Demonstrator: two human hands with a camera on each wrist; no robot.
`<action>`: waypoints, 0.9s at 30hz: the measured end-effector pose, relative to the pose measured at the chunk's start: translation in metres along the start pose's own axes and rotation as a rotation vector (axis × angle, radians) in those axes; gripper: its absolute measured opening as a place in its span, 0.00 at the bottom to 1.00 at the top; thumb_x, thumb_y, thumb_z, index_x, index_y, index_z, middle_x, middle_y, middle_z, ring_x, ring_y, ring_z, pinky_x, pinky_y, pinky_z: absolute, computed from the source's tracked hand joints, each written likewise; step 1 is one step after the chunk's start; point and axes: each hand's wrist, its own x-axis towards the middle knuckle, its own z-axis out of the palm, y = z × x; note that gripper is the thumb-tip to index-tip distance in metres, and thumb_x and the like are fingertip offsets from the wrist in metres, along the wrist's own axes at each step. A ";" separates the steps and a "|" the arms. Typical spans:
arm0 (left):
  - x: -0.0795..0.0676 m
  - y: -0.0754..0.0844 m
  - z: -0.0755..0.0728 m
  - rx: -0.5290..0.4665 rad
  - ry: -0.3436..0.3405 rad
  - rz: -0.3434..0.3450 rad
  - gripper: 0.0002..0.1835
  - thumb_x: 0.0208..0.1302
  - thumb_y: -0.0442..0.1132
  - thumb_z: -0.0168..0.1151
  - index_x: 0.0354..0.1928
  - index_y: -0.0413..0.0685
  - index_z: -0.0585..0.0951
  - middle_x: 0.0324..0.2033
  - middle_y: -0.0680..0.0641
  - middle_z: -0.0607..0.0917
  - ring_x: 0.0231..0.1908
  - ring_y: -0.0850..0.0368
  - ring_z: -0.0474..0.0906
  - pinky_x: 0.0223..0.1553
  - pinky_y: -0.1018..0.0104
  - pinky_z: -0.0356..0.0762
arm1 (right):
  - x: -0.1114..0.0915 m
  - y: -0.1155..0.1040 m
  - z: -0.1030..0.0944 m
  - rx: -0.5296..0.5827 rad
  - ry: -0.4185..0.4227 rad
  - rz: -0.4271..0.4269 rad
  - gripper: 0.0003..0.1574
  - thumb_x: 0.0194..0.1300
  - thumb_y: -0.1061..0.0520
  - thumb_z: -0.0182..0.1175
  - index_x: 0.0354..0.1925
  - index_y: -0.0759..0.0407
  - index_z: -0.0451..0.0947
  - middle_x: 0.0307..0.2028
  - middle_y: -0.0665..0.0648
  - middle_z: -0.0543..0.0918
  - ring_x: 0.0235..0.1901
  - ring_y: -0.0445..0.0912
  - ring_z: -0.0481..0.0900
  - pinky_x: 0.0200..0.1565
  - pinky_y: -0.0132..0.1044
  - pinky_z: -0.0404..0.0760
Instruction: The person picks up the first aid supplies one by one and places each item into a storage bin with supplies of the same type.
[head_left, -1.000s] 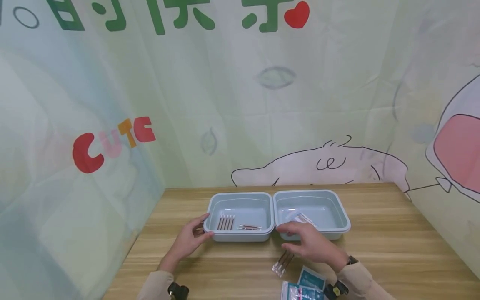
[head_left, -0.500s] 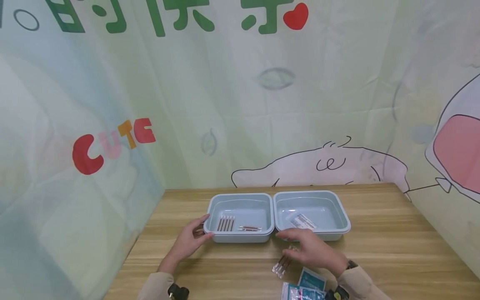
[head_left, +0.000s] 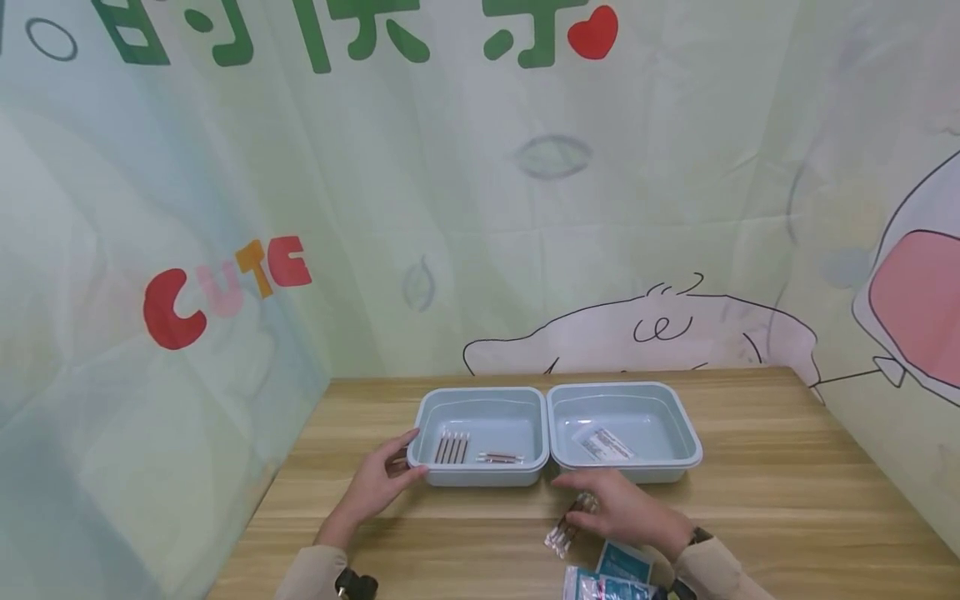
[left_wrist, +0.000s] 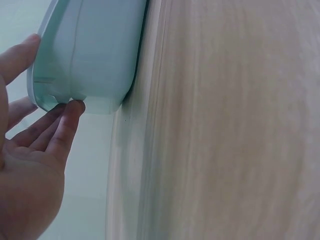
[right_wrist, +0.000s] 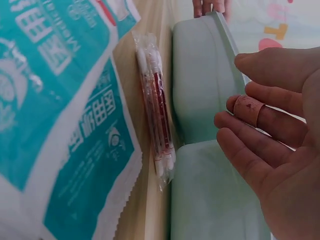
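My left hand [head_left: 377, 482] grips the left corner of a pale blue plastic tray [head_left: 484, 476]; in the left wrist view its thumb lies at the rim and its fingertips press under the rim [left_wrist: 33, 75]. Inside that tray lie several dark red cotton swabs [head_left: 452, 447] side by side, with another small swab bundle [head_left: 500, 457]. My right hand [head_left: 626, 510] hovers relaxed in front of the second tray [head_left: 667, 472], holding nothing. Partly beneath it on the table is a clear packet of dark red cotton swabs [right_wrist: 156, 112], tilted. The right tray contains a clear-and-white printed packet [head_left: 606, 444].
Teal-and-white medical packets [right_wrist: 85, 135] overlap at the table's front, by my right wrist. The two trays stand edge to edge on the wooden table [head_left: 450, 550]. A printed cloth backdrop [head_left: 420, 208] rises behind and beside the table.
My right hand has come down and towards me, away from the right tray's front edge to over the swab packet. The printed packet in that tray now shows more fully. My left hand stays put.
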 end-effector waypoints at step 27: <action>0.001 -0.004 0.001 -0.006 0.007 0.024 0.37 0.57 0.43 0.72 0.68 0.44 0.70 0.63 0.38 0.75 0.57 0.44 0.78 0.56 0.63 0.80 | 0.003 0.011 0.009 0.005 -0.087 0.017 0.25 0.60 0.55 0.67 0.55 0.60 0.78 0.48 0.52 0.84 0.43 0.36 0.81 0.48 0.32 0.84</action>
